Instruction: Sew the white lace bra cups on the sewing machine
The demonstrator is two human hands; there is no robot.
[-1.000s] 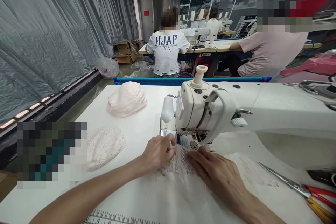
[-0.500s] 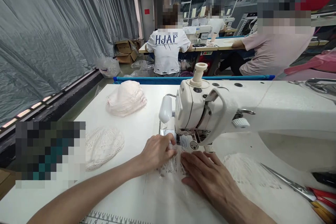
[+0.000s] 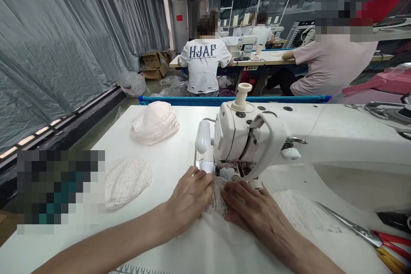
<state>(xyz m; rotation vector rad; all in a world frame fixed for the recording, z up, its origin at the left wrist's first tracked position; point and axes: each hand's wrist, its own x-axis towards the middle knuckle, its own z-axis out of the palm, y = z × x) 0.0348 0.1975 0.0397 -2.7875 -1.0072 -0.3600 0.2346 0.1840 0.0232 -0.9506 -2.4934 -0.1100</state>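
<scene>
White gathered lace fabric, with a sheer part spreading toward me, lies under the head of a white sewing machine. My left hand is closed on the lace's left side, fingers curled down just in front of the presser area. From the right, my right hand grips the same lace, its fingers bent together and the thumb lower down. The needle and the stitching point are hidden behind the machine head and my fingers.
Scissors with red and yellow handles lie at the right, beside another lace piece. On the left are a lace piece and a pale pink fabric pile. A ruler marks the front edge. Several people sit beyond the table.
My left hand has shifted slightly down, its fingers now curled over the lace. The right hand's fingers have bent more, and the lace between the hands is bunched narrower. The camera view has tilted slightly.
</scene>
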